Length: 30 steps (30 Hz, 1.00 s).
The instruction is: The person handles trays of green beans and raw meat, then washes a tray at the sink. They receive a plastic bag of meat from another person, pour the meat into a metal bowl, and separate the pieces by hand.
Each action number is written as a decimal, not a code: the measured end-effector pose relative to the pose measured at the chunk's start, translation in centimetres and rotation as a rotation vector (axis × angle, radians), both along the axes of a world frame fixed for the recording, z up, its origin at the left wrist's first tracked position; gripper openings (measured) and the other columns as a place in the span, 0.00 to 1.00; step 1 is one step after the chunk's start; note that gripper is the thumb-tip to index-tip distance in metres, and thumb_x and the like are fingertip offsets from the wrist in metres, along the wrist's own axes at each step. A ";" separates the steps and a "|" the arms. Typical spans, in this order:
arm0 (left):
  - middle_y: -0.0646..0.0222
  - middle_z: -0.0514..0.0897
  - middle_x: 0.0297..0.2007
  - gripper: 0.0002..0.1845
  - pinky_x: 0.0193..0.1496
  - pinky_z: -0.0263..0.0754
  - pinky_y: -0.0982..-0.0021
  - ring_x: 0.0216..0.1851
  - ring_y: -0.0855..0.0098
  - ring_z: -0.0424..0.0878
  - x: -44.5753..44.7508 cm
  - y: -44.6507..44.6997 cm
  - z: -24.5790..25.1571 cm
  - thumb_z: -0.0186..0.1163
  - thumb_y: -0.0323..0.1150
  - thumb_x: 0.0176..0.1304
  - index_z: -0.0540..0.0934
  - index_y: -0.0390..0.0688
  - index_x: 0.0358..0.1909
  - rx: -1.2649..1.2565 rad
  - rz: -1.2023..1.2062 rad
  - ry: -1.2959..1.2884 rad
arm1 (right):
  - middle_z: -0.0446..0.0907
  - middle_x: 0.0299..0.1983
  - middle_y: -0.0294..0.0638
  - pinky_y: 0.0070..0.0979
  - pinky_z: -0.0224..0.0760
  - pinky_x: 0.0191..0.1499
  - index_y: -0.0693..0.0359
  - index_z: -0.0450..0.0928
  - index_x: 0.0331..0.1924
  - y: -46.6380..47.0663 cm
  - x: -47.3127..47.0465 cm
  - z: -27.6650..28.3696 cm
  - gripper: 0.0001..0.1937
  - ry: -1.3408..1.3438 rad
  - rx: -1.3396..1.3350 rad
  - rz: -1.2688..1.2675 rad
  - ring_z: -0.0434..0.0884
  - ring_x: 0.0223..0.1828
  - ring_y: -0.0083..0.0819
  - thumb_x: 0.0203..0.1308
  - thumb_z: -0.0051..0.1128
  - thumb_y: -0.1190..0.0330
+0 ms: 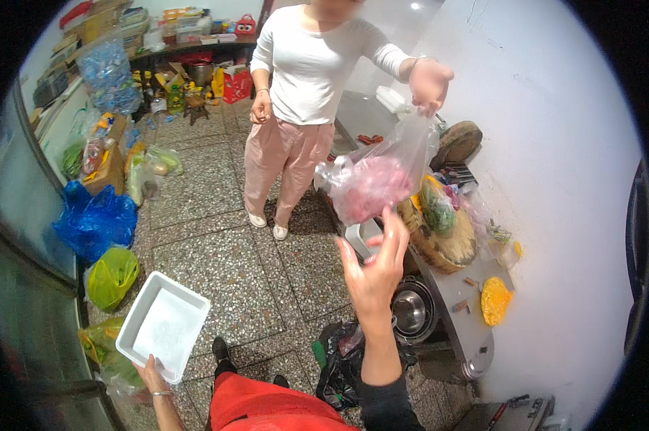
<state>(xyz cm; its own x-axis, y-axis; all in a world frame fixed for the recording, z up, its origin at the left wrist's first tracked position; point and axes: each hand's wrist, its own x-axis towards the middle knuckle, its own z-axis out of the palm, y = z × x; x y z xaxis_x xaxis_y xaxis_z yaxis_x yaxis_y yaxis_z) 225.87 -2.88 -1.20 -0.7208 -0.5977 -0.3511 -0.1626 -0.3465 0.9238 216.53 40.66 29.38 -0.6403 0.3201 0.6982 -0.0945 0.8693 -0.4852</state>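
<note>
At the lower left, my left hand (pixel 151 374) grips the near rim of an empty white plastic tray (pixel 165 326). My right hand (pixel 375 269) is raised in the middle with fingers spread, just below a clear plastic bag (pixel 375 178) of pink contents that look like raw meat. Whether my fingertips touch the bag cannot be told. Another person (pixel 308 70) in a white top and pink trousers faces me and holds that bag up by its top with one outstretched hand (pixel 431 86). A pale plastic container (pixel 361 240) shows partly behind my right fingers.
Along the right wall runs a counter (pixel 453 296) with a round wooden chopping block (pixel 443 250), bagged greens (pixel 437 207) and a yellow bag (pixel 495 301). Metal bowls (pixel 410 312) and a black bag (pixel 340 366) lie below. Blue (pixel 95 218) and yellow-green (pixel 113 277) bags line the left side.
</note>
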 end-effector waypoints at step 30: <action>0.62 0.70 0.53 0.31 0.46 0.72 0.64 0.49 0.64 0.72 -27.1 5.3 5.0 0.57 0.26 0.57 0.59 0.41 0.64 0.096 -0.286 -0.036 | 0.60 0.20 0.27 0.16 0.55 0.23 0.56 0.63 0.30 8.7 -3.7 -3.4 0.07 0.330 -1.442 0.368 0.60 0.21 0.17 0.67 0.40 0.67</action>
